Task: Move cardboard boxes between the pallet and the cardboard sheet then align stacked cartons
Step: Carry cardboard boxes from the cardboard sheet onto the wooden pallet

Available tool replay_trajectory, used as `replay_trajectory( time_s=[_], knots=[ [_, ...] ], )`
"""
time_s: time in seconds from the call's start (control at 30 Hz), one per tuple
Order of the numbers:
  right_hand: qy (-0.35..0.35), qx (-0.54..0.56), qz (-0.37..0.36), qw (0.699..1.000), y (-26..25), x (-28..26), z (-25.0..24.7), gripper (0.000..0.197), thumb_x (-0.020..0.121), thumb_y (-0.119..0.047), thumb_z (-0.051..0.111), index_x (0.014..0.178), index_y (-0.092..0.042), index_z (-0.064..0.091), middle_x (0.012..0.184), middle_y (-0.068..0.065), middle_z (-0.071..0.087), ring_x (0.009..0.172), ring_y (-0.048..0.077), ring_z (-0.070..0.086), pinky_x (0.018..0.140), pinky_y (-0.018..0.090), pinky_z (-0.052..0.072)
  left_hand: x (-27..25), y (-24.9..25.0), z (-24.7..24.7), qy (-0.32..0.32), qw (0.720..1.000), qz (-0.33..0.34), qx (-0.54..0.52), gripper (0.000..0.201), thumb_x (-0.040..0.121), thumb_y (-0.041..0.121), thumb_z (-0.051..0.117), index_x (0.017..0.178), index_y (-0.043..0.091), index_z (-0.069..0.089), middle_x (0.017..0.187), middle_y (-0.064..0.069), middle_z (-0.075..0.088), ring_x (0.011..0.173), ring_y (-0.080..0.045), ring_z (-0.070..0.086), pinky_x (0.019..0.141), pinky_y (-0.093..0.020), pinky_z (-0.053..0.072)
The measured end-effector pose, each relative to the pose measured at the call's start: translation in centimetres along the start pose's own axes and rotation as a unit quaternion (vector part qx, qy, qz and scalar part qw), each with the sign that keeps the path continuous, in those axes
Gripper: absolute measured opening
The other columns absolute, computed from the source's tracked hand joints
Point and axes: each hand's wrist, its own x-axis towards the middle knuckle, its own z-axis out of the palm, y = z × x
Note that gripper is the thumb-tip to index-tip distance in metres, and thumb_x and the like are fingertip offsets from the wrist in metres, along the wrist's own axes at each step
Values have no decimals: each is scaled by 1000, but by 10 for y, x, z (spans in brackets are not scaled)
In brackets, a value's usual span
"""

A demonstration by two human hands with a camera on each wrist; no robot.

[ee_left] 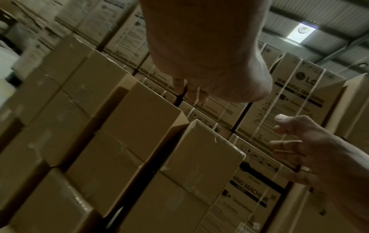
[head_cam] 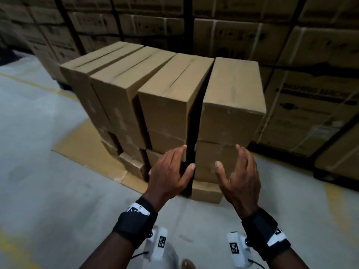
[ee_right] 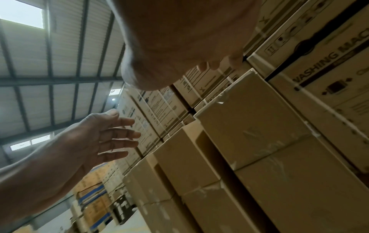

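Several plain brown cartons stand stacked in four columns on a flat cardboard sheet [head_cam: 81,144] on the floor. The rightmost column [head_cam: 233,94] stands apart from its neighbour [head_cam: 171,98] by a dark narrow gap. My left hand [head_cam: 171,167] hovers in front of that gap, fingers spread and holding nothing. My right hand [head_cam: 239,171] is raised before the rightmost column, fingers loosely bent, empty. Neither hand plainly touches a carton. In the left wrist view the right hand [ee_left: 311,148] shows beside the rightmost column [ee_left: 203,157]; in the right wrist view the left hand [ee_right: 103,135] shows with fingers straight.
Tall walls of strapped washing machine cartons [head_cam: 310,105] stand close behind and to the right of the stack. Grey concrete floor [head_cam: 38,171] with yellow lines lies left and in front. The lower cartons [head_cam: 132,162] at the stack's front left sit unevenly.
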Motion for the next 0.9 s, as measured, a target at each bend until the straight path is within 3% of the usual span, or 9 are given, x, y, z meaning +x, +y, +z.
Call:
replay_trajectory(
  time_s=[0.3,0.47,0.57,0.63,0.7,0.8,0.9],
  knots=[
    [45,-33,53,997,58,127,33,74,92,-59,48,147,-10,42,144,17,47,128,31,50,97,43,48,169,-18,56,-29,996,63,-48,64,100,55,37,147,12,43,139,-8,57,124,-17,55,101,-27,44],
    [56,-50,60,995,89,211,55,71,94,-60,48,145,-12,41,140,16,48,120,30,53,90,42,52,262,-38,89,-20,993,84,-82,64,99,56,41,147,13,42,141,-7,55,125,-18,54,100,-33,48],
    [41,-55,69,995,112,255,64,72,94,-62,43,146,-13,41,142,17,46,123,32,52,95,42,49,309,-50,106,-30,995,75,-62,68,98,62,37,149,17,39,146,-5,50,130,-18,49,103,-36,47],
    [14,-51,87,995,127,274,67,71,95,-61,43,147,-13,41,147,18,43,130,33,49,101,38,43,327,-57,117,-67,995,44,-58,77,96,68,29,156,20,30,159,-2,36,146,-17,31,117,-36,31],
    [-12,-44,108,993,139,289,69,70,97,-60,42,150,-14,39,154,17,38,137,32,43,104,35,36,341,-63,129,-110,991,22,-68,84,93,73,23,160,23,17,167,4,15,153,-10,9,120,-30,14],
    [-69,-16,145,987,149,306,72,74,97,-65,41,155,-21,33,165,11,22,146,31,34,111,40,37,354,-66,141,-150,984,1,-96,87,94,75,28,161,26,5,168,10,-5,153,-5,-4,122,-33,11],
    [-141,12,199,970,155,315,70,79,97,-60,52,161,-27,20,170,3,7,152,28,24,117,45,33,360,-63,143,-191,974,-28,-121,93,93,72,37,160,26,-8,162,19,-26,149,0,-9,117,-31,11]
  ],
)
